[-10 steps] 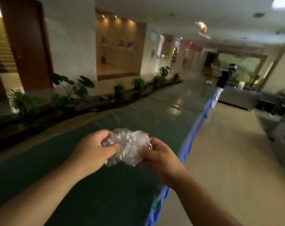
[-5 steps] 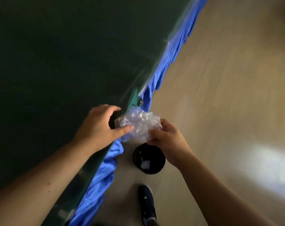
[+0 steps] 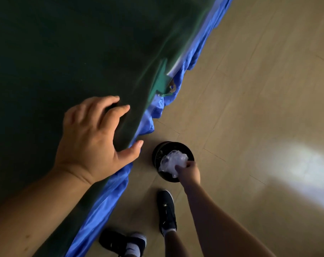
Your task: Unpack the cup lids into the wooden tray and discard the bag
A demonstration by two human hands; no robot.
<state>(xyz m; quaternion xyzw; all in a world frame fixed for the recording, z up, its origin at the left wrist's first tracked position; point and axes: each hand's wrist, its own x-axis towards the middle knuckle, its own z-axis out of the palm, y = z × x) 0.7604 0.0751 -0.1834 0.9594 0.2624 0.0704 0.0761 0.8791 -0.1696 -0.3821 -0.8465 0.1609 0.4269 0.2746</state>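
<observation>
Bag crumpled, over black bin mouth on floor | we pinch it in right hand, fingers closed | left hand open, spread on table edge | feels light, soft, springy; take any fold

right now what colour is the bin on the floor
Black, seen in the head view: the bin sits under the right hand holding the bag.
</observation>
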